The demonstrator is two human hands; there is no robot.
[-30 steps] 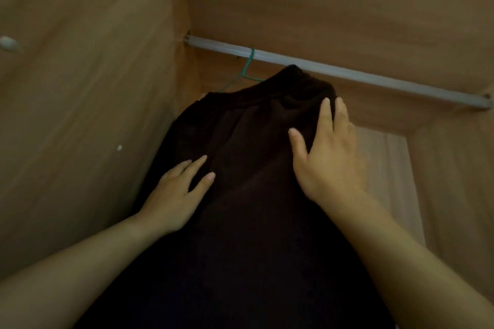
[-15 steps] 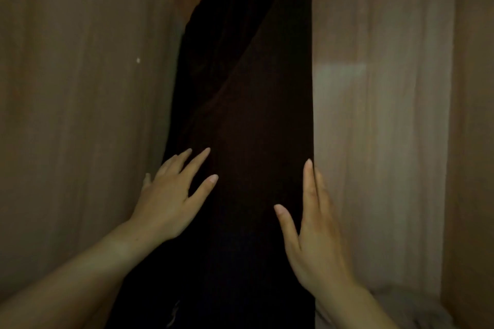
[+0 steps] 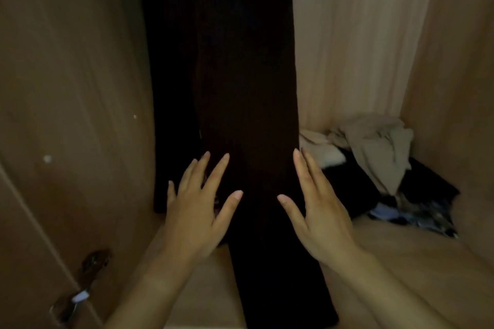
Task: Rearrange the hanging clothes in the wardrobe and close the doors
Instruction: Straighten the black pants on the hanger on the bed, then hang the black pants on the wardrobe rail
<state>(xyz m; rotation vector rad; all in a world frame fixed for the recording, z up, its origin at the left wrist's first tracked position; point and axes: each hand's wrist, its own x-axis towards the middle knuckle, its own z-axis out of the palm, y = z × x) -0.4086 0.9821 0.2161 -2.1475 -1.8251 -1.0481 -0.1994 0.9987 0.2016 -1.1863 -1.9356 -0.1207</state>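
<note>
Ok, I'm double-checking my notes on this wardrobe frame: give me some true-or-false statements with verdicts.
1. The left hand and right hand, fingers straight, rest on the long dark hanging garment. True.
2. The left hand grips the metal door handle. False: nothing touches the handle.
3. A crumpled pile of clothes lies on the wooden wardrobe floor, right of the garment. True.
4. The garment is white. False: it is dark.

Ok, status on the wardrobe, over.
Left hand, right hand flat against dark hanging garment. Garment hangs straight, left side. Loose clothes pile on wardrobe floor, right rear. Left door open.
</note>
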